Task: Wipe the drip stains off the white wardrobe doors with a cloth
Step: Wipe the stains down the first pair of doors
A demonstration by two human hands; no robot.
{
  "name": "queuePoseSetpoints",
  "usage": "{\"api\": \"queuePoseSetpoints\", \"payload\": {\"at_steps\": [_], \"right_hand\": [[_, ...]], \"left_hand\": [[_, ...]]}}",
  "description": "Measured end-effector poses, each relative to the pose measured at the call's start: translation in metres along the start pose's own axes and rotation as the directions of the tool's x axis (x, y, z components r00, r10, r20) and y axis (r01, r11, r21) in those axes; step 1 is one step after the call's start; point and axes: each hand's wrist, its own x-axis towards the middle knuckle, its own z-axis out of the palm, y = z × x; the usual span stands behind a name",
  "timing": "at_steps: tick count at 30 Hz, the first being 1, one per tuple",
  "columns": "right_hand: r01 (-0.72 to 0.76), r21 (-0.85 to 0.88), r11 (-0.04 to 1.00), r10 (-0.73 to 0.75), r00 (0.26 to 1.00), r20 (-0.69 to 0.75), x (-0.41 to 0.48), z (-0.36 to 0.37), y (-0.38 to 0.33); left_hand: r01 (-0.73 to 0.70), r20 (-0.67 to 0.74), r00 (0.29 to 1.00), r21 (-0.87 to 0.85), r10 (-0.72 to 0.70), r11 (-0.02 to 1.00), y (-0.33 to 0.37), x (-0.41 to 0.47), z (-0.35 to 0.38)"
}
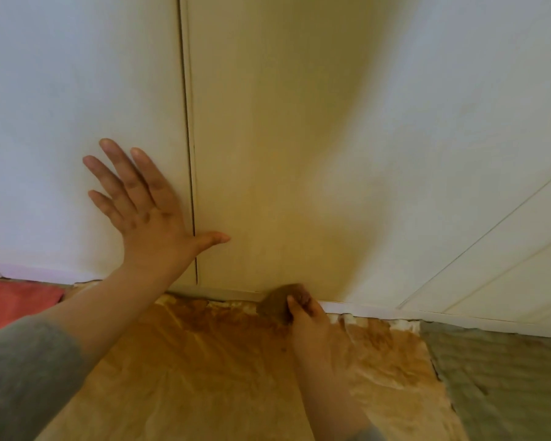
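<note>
Cloth (274,303) sat low on wardrobe doors (268,138) — right hand (306,319) clamped it, left hand (150,218) splayed flat; wiping seemed nearly done.

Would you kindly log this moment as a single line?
left hand: flat on doors | right hand: holds cloth at their base | sheet: stained brown
</note>
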Motion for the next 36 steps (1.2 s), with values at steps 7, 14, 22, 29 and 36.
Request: {"api": "queuePoseSetpoints", "payload": {"at_steps": [7, 14, 22, 29, 36], "right_hand": [[0.425, 0.283, 0.860, -0.414, 0.905, -0.101, -0.007, -0.020, -0.096], [0.281, 0.068, 0.957, -0.273, 0.956, -0.107, 0.024, -0.031, -0.030], [0.212, 0.229, 0.950, -0.154, 0.956, -0.249, 0.015, -0.049, -0.023], [0.392, 0.353, 0.850, -0.313, 0.913, -0.262, 0.020, -0.063, -0.092], [0.025, 0.335, 0.942, 0.078, 0.954, -0.291, 0.040, -0.064, -0.014]], "left_hand": [[0.001, -0.001, 1.000, 0.011, -0.001, 1.000, 0.001, 0.001, 0.000], [0.002, -0.014, 1.000, 0.015, -0.001, 1.000, 0.001, 0.000, 0.000], [0.017, 0.027, 0.999, 0.016, -0.017, 1.000, 0.000, 0.000, -0.001], [0.022, 0.037, 0.999, 0.004, -0.022, 1.000, 0.002, 0.001, -0.001], [0.029, 0.036, 0.999, 0.003, -0.029, 1.000, 0.002, 0.000, -0.002]]}}
